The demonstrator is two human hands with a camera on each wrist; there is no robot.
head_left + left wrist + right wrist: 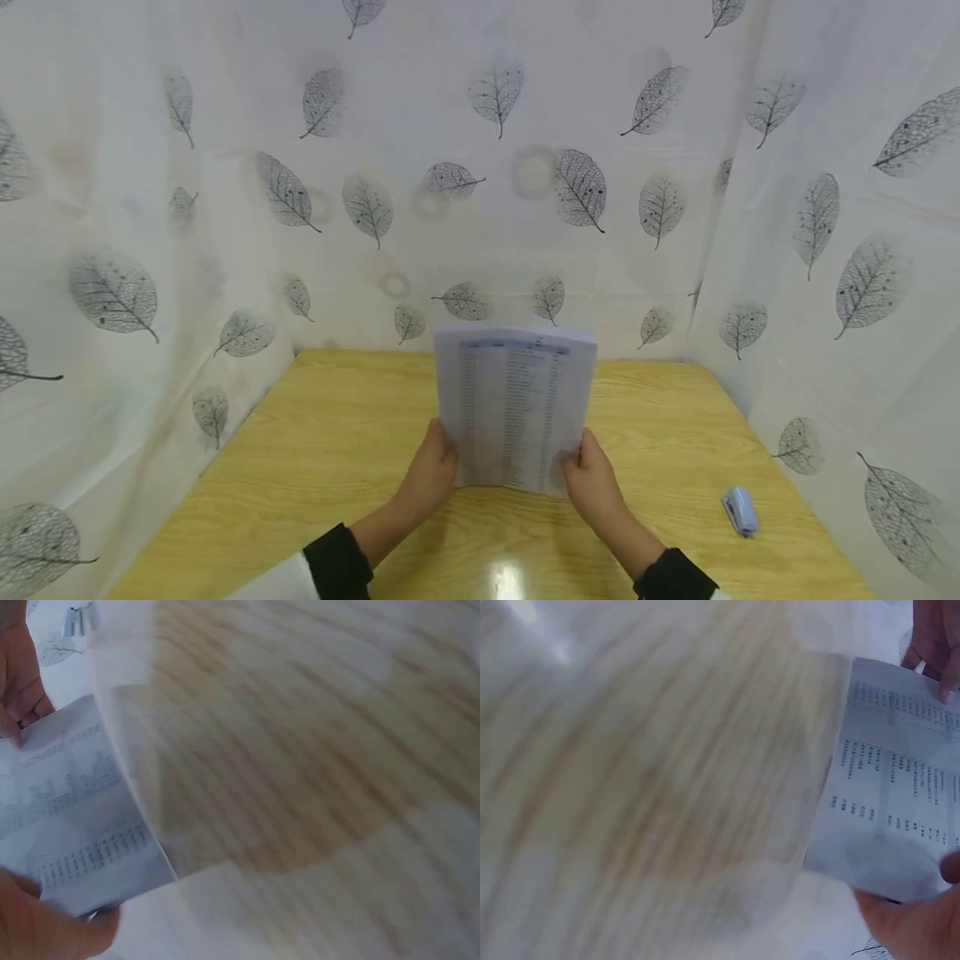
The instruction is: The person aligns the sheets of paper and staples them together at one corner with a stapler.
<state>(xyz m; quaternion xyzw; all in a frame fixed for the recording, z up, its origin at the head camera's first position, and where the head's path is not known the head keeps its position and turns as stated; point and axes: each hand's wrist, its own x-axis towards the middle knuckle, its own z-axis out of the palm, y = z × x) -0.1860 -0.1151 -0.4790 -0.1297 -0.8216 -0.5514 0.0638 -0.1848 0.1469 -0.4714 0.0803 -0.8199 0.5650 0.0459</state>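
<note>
A stack of printed paper sheets [517,400] stands nearly upright between both hands, its printed table facing the head camera. My left hand [435,467] grips the lower left edge, and my right hand [588,479] grips the lower right edge with the thumb on the front sheet. In the left wrist view the printed rows of the paper [82,817] show between the left thumb side [45,926] and the other hand. The right wrist view has the paper [892,787] with the right hand [922,922] at its near edge. The fingers behind the stack are mostly hidden in the head view.
A small blue stapler [741,510] lies on the right part of the wood-grain table [337,417]. White sheeting with a grey leaf print [495,208] hangs behind the table and along both sides.
</note>
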